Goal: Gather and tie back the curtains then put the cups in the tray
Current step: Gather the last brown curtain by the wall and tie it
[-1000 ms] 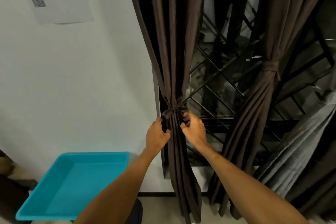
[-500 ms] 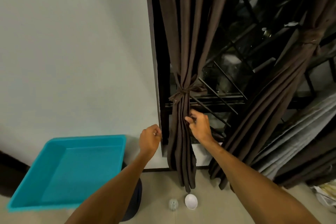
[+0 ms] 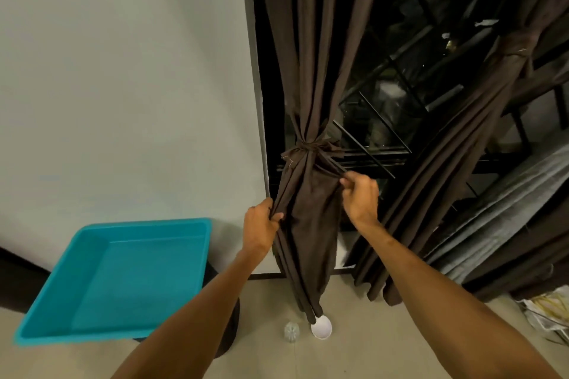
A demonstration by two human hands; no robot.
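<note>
A dark brown curtain (image 3: pixel 311 218) hangs beside the window, gathered by a knotted tie-back (image 3: pixel 311 148). My left hand (image 3: pixel 260 228) grips the curtain's left edge below the knot. My right hand (image 3: pixel 360 197) pinches its right edge, and the cloth is spread between both hands. A second brown curtain (image 3: pixel 480 120) at the right is tied back too. On the floor under the curtain's hem stand a clear glass cup (image 3: pixel 291 331) and a white cup (image 3: pixel 321 327). A turquoise tray (image 3: pixel 46 326) sits at the lower left with nothing in it.
The tray rests on a dark round stand (image 3: pixel 229 329). A white wall (image 3: pixel 123 86) fills the left. A dark window with a metal grille (image 3: pixel 385 120) lies behind the curtains. Grey cloth (image 3: pixel 505 209) and papers (image 3: pixel 548 314) lie at the right on the tiled floor.
Both hands left the knot and dropped lower. My left hand took hold of the curtain's left edge, my right moved outward, and the cloth below the knot is now spread wider.
</note>
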